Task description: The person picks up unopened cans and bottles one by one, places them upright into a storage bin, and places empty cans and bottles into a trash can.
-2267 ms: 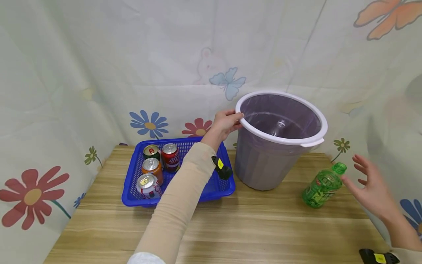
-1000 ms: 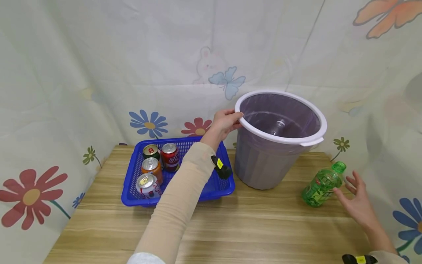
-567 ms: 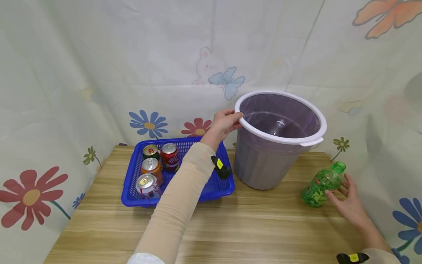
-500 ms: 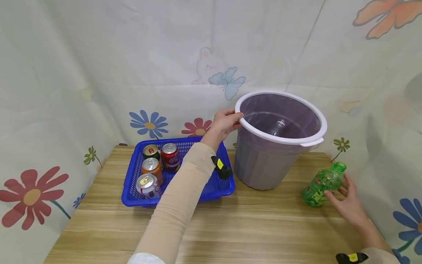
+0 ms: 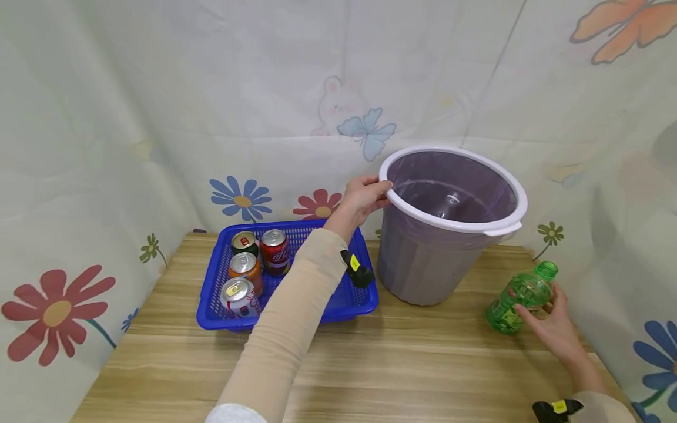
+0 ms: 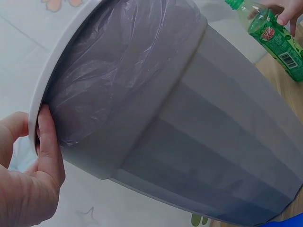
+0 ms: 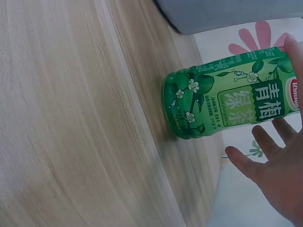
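My left hand [image 5: 365,197] grips the white rim of a grey trash can [image 5: 428,258] lined with a clear plastic bag; in the left wrist view its fingers [image 6: 49,142] reach under the rim. At the right, a green tea bottle [image 5: 520,302] without a cap stands on the table. My right hand [image 5: 552,329] holds the bottle from its right side, thumb on the front and fingers round the back. In the right wrist view, the bottle's label [image 7: 232,97] shows plum and blossom pictures, and the lower fingers extend beyond its side.
Left of the trash can sits a blue plastic basket [image 5: 206,294] holding several drink cans, including a red can [image 5: 275,255] and an orange can [image 5: 245,273]. My left forearm [image 5: 291,317] crosses over the basket. A flower-printed curtain [image 5: 264,88] hangs behind the wooden table [image 5: 396,376].
My right hand has moved left from beside the bottle and closed its thumb and fingers around it. The bottle, the trash can and my left hand stay in place.
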Available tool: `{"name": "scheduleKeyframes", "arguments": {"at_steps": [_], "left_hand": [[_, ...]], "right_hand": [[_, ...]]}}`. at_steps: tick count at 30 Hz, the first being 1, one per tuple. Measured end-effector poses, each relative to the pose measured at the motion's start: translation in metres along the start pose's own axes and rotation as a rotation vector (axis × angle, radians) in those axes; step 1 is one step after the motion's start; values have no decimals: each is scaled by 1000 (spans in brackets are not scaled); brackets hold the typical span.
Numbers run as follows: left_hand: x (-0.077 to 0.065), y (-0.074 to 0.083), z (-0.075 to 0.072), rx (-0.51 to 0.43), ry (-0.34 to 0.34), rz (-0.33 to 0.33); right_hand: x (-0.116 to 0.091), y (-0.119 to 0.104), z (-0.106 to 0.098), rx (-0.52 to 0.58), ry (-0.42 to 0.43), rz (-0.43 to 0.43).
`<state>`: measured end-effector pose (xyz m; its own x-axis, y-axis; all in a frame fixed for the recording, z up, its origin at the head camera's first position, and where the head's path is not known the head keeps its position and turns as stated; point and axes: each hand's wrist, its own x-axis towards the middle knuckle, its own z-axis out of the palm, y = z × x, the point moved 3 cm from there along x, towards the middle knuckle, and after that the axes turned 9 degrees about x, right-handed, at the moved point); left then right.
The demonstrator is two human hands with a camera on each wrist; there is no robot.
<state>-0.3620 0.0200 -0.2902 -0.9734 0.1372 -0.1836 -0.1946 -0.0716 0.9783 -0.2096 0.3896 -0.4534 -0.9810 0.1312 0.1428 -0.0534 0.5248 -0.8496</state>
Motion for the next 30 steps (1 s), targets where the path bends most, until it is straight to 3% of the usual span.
{"name": "scheduleKeyframes", "arguments": {"at_steps": [5, 12, 17, 20, 30], "left_hand": [[0, -1, 0, 6, 3, -2], [0, -1, -1, 9, 5, 0], [1, -1, -1, 3, 6, -2], [1, -1, 0, -2, 5, -3], [3, -2, -1, 4, 4, 4]], "right_hand": [[2, 2, 3, 25, 27, -50], [7, 13, 7, -4, 51, -4], [8, 15, 9, 33, 62, 30], [9, 16, 10, 76, 72, 38], [12, 16, 14, 46, 150, 30]]}}
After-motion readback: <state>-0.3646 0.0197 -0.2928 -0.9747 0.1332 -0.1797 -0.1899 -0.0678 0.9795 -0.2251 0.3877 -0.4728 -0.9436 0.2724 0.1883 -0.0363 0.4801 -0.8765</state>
